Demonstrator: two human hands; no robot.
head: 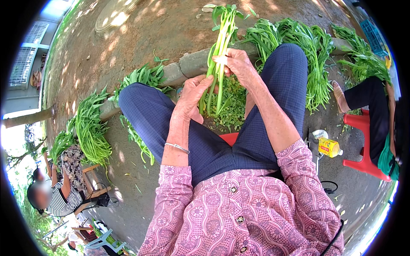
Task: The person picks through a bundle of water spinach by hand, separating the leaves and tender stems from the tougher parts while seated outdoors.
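Observation:
Several long green stems of a leafy vegetable, likely water spinach [221, 44], are held up between my knees, with leaves at their far end. My left hand [194, 92] pinches the stems near their lower ends. Higher up on the same stems, my right hand [235, 65] grips them with thumb and fingers. Below the hands, a pile of loose green leaves and trimmings [232, 112] lies on the ground between my feet. Bunches of the same greens [317, 60] rest over the curb beyond my right knee, and more greens [141, 76] lie by my left knee.
A stone curb [195, 64] runs across in front. At the left, a person in a striped top [62, 200] sits beside a large heap of greens [91, 131]. On the right are a yellow bottle [330, 148], a red plastic stool [362, 144] and another person's dark-trousered leg [368, 96].

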